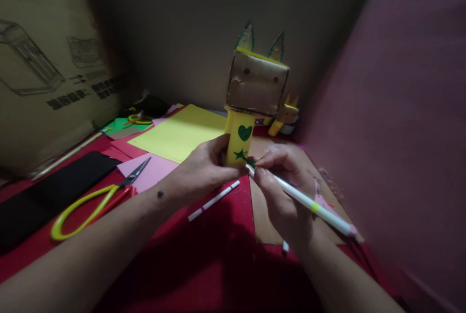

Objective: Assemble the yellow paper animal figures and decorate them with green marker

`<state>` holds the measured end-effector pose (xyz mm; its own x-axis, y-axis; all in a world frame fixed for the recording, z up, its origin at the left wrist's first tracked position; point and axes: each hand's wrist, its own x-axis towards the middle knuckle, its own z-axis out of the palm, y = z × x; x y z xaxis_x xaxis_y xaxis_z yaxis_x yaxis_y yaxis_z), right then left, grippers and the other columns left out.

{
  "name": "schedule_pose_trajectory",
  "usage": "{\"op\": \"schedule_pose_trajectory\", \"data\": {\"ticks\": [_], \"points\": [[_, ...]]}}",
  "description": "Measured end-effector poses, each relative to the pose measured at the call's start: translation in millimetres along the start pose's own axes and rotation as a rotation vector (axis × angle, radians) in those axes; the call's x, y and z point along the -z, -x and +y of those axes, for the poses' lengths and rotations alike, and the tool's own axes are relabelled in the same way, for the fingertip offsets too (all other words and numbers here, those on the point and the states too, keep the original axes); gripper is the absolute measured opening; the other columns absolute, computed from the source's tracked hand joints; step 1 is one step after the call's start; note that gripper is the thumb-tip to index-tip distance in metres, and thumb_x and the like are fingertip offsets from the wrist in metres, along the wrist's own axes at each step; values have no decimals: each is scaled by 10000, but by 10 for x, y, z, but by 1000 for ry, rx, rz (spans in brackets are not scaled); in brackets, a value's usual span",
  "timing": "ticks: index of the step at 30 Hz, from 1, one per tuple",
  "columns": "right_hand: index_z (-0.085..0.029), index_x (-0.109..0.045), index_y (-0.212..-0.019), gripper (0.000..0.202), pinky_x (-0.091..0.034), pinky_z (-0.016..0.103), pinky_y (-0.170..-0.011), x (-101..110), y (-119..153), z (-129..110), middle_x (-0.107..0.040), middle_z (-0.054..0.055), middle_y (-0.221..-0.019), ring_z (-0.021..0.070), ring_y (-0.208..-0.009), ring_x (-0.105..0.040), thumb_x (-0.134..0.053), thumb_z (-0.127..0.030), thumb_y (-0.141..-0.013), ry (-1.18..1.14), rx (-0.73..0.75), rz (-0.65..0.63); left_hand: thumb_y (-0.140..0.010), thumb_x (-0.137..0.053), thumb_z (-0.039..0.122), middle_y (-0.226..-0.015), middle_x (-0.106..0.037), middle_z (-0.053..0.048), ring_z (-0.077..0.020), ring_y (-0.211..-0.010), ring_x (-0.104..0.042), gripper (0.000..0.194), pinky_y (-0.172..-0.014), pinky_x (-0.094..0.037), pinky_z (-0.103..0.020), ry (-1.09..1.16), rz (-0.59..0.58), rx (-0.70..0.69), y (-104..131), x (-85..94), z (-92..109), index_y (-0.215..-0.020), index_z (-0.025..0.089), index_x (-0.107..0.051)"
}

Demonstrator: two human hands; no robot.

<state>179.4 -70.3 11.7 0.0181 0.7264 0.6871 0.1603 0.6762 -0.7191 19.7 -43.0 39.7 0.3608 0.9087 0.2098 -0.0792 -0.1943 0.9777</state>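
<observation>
From my distant seat I hold the cardboard-headed figure (257,87) over the red table (171,264), left hand (207,162) wrapped round its yellow tube, right hand (289,189) pinching a white pen (300,196) near its green star (240,155)

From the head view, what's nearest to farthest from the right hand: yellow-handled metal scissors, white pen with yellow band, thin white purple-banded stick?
1. White pen: held in the right hand.
2. Purple-banded stick: on its left.
3. Scissors: farther left.
</observation>
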Motion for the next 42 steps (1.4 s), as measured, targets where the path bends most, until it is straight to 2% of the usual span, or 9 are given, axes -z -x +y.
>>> {"op": "schedule_pose_trajectory", "data": {"ticks": [5,14,20,42], "points": [[-234,-602,-828,129,-472,325,-681,7,-5,15,-558,-9,-799,163,-777,-571,-596,-108,-804,-27,-8,-2,-668,-767,82,-829,-651,7,-157,-794,-602,278,-698,-487,-256,-10,7,1,11,-1,9,-901,148,-630],[-231,-595,-819,139,-433,298,-673,-15,-3,-22,-549,-22,-792,140,-751,-538,-593,-94,-796,-25,3,-13,-667,-740,29,-773,-624,39,-113,-738,-575,250,-647,-470,-205,-2,3,-15,-1,5,-5,-854,145,-621],[-221,-590,-795,114,-429,297,-652,-38,-9,-34,-555,-13,-837,130,-725,-524,-596,-108,-787,-41,-27,-19,-671,-728,28,-784,-633,39,-109,-748,-574,233,-672,-479,-208,10,-9,-14,-9,2,-12,-844,140,-620],[-232,-585,-821,106,-426,272,-592,-41,-10,14,-551,-36,-759,115,-662,-521,-590,-126,-825,-68,-36,27,-687,-736,22,-771,-631,50,-98,-740,-578,243,-654,-483,-186,-13,-6,-7,8,12,9,-868,143,-629]]}}
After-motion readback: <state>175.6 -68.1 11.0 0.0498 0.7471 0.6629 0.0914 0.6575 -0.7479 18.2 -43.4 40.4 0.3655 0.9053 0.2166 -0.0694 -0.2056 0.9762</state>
